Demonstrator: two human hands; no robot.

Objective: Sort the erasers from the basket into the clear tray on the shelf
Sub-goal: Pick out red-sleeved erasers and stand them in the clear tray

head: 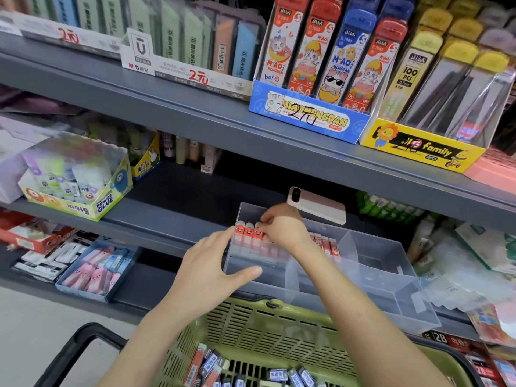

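At eleven o'clock in the clear plastic tray [391, 289], the right hand [282, 227] pinches a red-sleeved eraser [258, 232] into its row; the left hand [217, 263], grip wide, steadies the wall. Next, likely another from the green slotted basket [279, 317] at six o'clock.

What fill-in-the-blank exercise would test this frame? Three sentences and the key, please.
1. The right hand pinches an eraser whose wrapper is ____.
2. The left hand touches the ____ end of the clear tray.
3. The basket below the tray is ____ in colour.
Missing words: red; left; green.
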